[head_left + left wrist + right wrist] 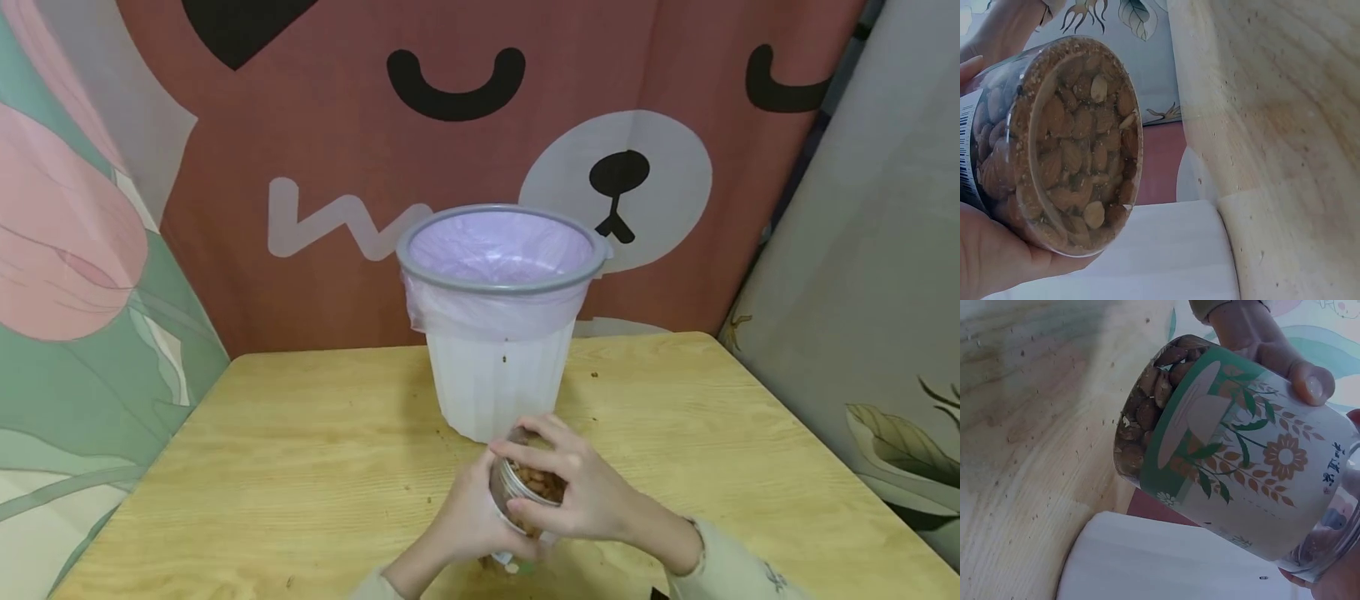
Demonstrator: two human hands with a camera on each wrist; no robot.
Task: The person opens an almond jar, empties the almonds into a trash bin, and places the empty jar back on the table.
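A clear jar of almonds leans over the table's front part, held between both hands. My left hand grips its side, the thumb along the body. The fingers of my right hand curl round the silvery rim at its top end. In the left wrist view the jar's base faces the camera, showing almonds and brown crumbs inside. A printed label with leaves, a flower and a green band wraps the body in the right wrist view. My right hand covers much of the top end.
Just beyond the hands stands a white trash bin with a grey ring and a purple liner. Small brown crumbs dot the wooden table. Printed curtains hang behind and at both sides.
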